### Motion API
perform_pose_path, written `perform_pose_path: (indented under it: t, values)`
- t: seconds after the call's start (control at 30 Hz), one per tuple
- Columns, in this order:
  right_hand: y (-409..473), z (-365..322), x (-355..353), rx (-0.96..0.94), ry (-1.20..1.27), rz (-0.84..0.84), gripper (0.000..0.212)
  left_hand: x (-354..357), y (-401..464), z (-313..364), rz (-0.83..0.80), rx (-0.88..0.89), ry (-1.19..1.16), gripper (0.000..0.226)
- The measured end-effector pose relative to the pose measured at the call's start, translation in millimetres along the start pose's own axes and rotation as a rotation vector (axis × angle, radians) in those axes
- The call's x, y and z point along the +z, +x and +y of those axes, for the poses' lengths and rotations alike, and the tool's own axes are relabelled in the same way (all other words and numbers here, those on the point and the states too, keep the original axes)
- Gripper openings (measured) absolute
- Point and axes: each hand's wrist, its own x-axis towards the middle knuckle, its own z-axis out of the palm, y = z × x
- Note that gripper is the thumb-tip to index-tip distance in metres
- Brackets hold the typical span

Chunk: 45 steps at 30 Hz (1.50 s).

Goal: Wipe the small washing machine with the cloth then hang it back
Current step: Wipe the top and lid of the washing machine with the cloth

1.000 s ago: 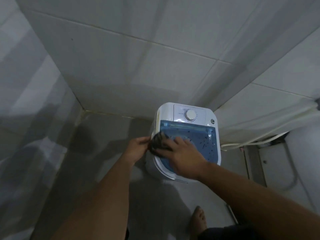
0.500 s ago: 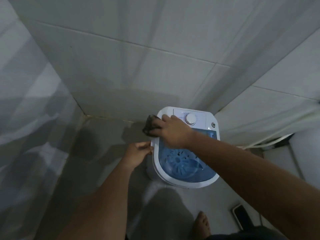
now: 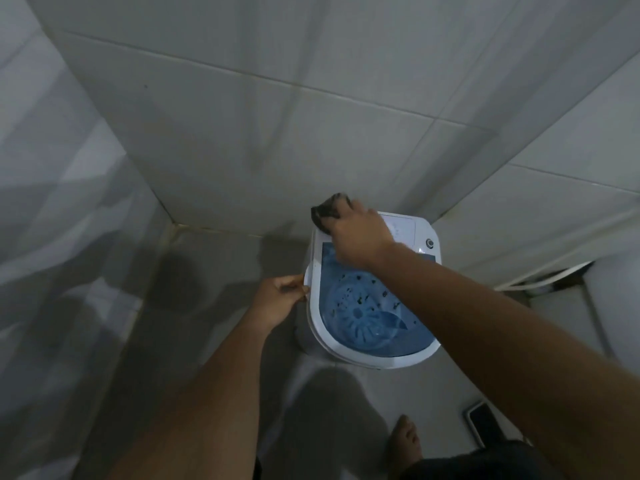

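My right hand (image 3: pixel 358 233) is bunched around the dark cloth (image 3: pixel 327 209), pressing it onto the back left corner of the small washing machine (image 3: pixel 374 360), which stands on the tiled floor (image 3: pixel 194 271) in the corner of the room, close against the wall (image 3: pixel 277 133). My left hand (image 3: pixel 277 301) is closed on the machine's left rim, its grip pinching the white edge to steady the body. To do this stroke well, I judge I should keep the left hand braced, since the machine looks light and could skid on smooth tile, and draw the cloth flat along the rim and over the control panel (image 3: pixel 401 226) rather than dabbing with a wad; spreading it would cover more plastic per pass. The small round button (image 3: pixel 429 242) at the right corner wants a light touch. The casing is glossy white plastic with rounded corners; the lid (image 3: pixel 408 341) is translucent blue, and through it I see a ribbed round pulsator (image 3: pixel 360 315) and dark specks whose side of the lid I cannot tell. The cloth looks soft, crumpled and limp, so it should follow the curved edges easily. A dark flat object (image 3: pixel 483 422), perhaps a phone, lies on the floor near my bare foot (image 3: pixel 405 438).
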Motion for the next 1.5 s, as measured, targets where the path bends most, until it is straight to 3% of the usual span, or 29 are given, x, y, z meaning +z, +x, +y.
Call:
perform_pose_path:
  t: [0.23, 0.4, 0.5, 0.7, 0.87, 0.97, 1.07, 1.17, 1.37, 1.5]
  values:
    - [-66.3, -27.1, -4.5, -0.259, -0.004, -0.064, 0.054, 1.9, -0.2, 1.7, 0.007, -0.001, 0.055, 0.028]
    - [21.6, 6.3, -13.4, 0.088, -0.003, -0.071, 0.050, 2.4, -3.4, 3.0, 0.023, 0.004, 0.048, 0.028]
    - [32.5, 6.5, 2.3, 0.140, 0.117, -0.014, 0.049, 1.9, -2.9, 1.2, 0.025, 0.011, 0.026, 0.029]
    - [-63.6, -23.7, 47.1, -0.144, 0.239, 0.142, 0.053, -0.5, -1.5, 1.9, 0.022, -0.042, 0.013, 0.031]
    - [-114.4, -28.9, 52.2, -0.333, 0.244, 0.148, 0.046, 0.8, -0.8, -1.4, 0.020, -0.061, 0.044, 0.039]
    - [-59.5, -7.6, 41.2, -0.185, 0.131, 0.100, 0.062, 3.4, -3.2, -0.2, 0.019, -0.046, 0.008, 0.036]
    - [0.9, 5.8, 16.5, 0.062, 0.127, 0.033, 0.060, 3.9, -6.5, 5.7, 0.026, -0.030, 0.026, 0.037]
    - [16.7, -4.9, 9.3, 0.090, 0.112, 0.001, 0.061, 1.6, -6.5, 6.4, 0.033, -0.044, 0.008, 0.032]
    - [-83.9, -23.2, 53.9, -0.143, 0.204, 0.109, 0.064, 0.3, -8.0, 7.0, 0.018, -0.066, 0.025, 0.030]
    - [-148.9, -7.8, 62.0, -0.567, 0.200, 0.024, 0.046, 2.1, -12.1, 9.9, -0.001, -0.073, 0.000, 0.033]
